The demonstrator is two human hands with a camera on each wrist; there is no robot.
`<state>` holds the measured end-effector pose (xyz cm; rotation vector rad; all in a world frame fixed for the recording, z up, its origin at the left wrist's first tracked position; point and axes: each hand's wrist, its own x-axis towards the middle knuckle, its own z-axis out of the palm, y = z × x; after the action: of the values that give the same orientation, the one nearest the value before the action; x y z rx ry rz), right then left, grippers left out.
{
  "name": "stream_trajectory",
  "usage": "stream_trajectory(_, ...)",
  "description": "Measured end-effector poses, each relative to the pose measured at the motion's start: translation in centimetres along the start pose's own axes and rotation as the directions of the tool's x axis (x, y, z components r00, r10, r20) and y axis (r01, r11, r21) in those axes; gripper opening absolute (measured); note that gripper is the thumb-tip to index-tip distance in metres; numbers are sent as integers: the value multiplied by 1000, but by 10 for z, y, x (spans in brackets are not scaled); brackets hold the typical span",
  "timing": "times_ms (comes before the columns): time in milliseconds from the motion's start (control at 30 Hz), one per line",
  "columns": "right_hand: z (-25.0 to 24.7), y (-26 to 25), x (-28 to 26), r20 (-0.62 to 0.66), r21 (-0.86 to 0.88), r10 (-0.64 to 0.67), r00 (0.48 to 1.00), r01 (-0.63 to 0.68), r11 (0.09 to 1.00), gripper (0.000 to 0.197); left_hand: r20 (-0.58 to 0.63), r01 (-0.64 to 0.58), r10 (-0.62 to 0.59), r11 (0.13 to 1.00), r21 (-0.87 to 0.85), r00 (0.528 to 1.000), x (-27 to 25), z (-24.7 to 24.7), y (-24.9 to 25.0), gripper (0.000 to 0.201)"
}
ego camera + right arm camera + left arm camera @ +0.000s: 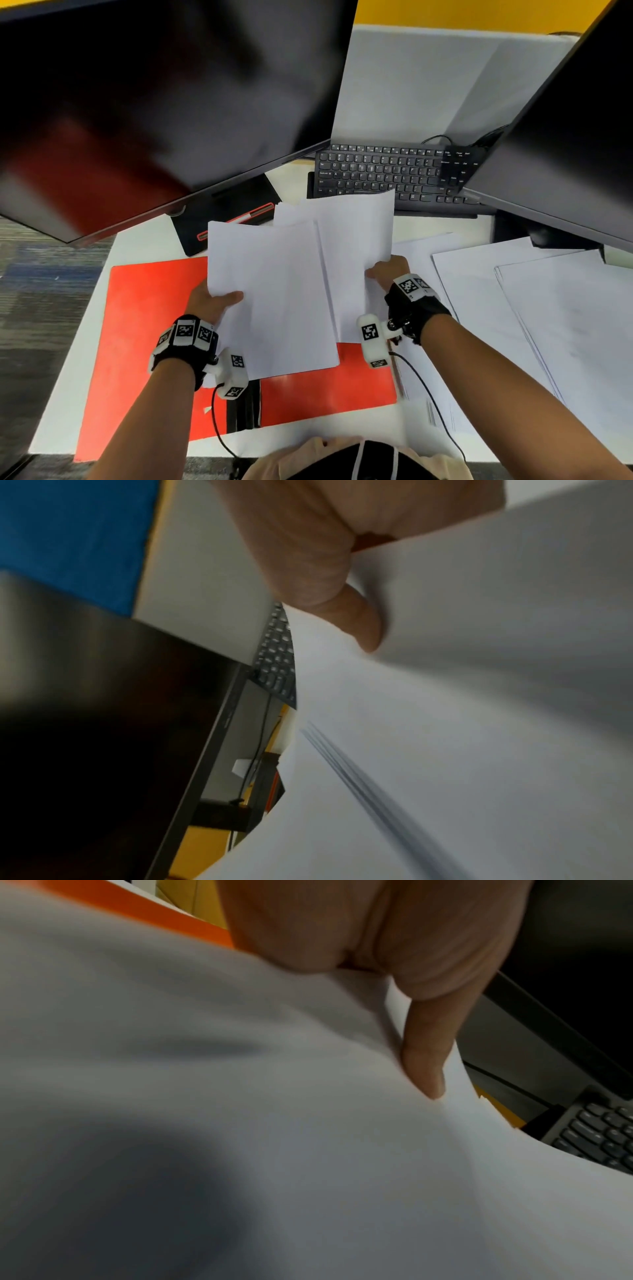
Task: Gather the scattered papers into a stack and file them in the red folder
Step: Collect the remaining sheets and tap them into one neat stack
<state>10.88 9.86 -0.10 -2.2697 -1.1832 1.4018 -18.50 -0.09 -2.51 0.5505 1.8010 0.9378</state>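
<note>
Both hands hold a loose bundle of white papers (294,274) in the air above the open red folder (144,325), which lies flat on the white desk. My left hand (219,299) pinches the bundle's left edge, thumb on top. My right hand (387,269) pinches the right edge. The sheets are fanned and uneven. In the left wrist view my thumb (424,1066) presses on the paper (274,1123). In the right wrist view a thumb (366,626) presses on the sheets (445,723). More loose sheets (548,308) lie scattered on the desk at the right.
A black monitor (154,102) hangs over the desk's left, its stand base (233,212) behind the folder. Another monitor (565,154) stands at the right. A black keyboard (387,171) lies behind the papers. Wrist cables (428,387) trail across the desk's front.
</note>
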Motion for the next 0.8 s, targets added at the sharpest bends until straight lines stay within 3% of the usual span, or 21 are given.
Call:
stream_trajectory(100, -20, -1, -7, -175, -50, -156, 972, 149, 988, 18, 38, -12, 11, 999, 44, 999, -5, 9, 5, 49)
stream_trajectory(200, -51, -10, -21, -323, -230, -358, 876, 294, 928, 31, 70, -40, 32, 992, 122, 997, -9, 22, 6, 50)
stream_trajectory(233, -63, -15, -26, -367, -290, -441, 819, 350, 891, 31, 69, -37, 27, 989, 146, 997, -9, 27, 6, 51)
stream_trajectory(300, -85, -23, -34, -425, -407, -625, 655, 478, 778, 29, 58, -22, 12, 985, 172, 998, -7, 39, 3, 56)
stream_trajectory(367, -106, -30, -42, -442, -417, -741, 506, 616, 669, 30, 45, 2, -11, 983, 182, 999, -9, 51, 0, 73)
stream_trajectory(433, -123, -37, -49, -457, -302, -778, 432, 748, 592, 29, 40, -3, -3, 990, 138, 999, -12, 62, -4, 84)
stream_trajectory(500, -133, -42, -56, -479, -107, -750, 456, 818, 565, 28, 26, 10, -13, 992, 125, 1000, -19, 71, -2, 88)
stream_trajectory(567, -134, -43, -60, -496, 137, -683, 537, 825, 549, 32, 63, 13, -19, 995, 103, 998, -24, 78, 2, 81)
stream_trajectory(667, -116, -29, -49, -464, 358, -520, 717, 689, 630, 33, 110, 80, -81, 997, 7, 991, -14, 76, 2, 81)
stream_trajectory(733, -92, -8, -34, -396, 402, -402, 825, 550, 733, 40, 169, 227, -200, 960, -162, 965, 4, 71, -11, 96)
stream_trajectory(800, -63, 15, -25, -288, 380, -298, 910, 395, 837, 39, 260, 323, -265, 921, -217, 929, 4, 69, -12, 99)
